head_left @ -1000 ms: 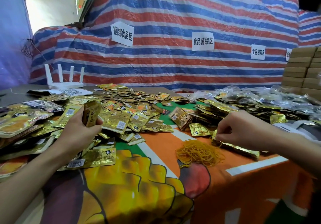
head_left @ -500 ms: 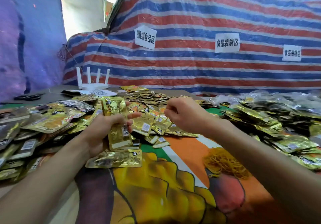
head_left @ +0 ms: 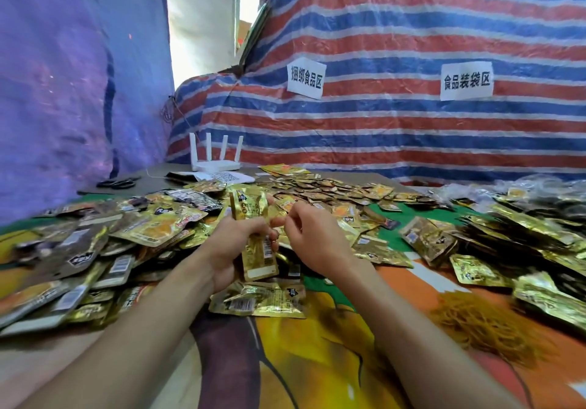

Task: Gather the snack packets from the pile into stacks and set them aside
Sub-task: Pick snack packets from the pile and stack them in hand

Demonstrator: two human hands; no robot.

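Note:
My left hand (head_left: pixel 236 243) grips an upright stack of gold snack packets (head_left: pixel 253 234) above the table's middle. My right hand (head_left: pixel 312 237) sits right beside it with its fingers curled, and its fingertips meet the stack's right edge; whatever else they pinch is hidden. A loose pile of gold packets (head_left: pixel 104 243) spreads across the left and far side of the table. One flat gold packet (head_left: pixel 258 300) lies just under my hands. More gathered packets (head_left: pixel 520 234) are heaped on the right.
A heap of yellow rubber bands (head_left: pixel 482 323) lies at the right front on the printed cloth (head_left: pixel 317 354). A white router (head_left: pixel 215 163) and black scissors (head_left: pixel 117 183) stand at the far left. A striped tarp with paper signs (head_left: pixel 306 77) closes the back.
My right hand has come from the right-hand heap across to the stack. My left hand has raised the stack upright toward the middle. The view has turned left.

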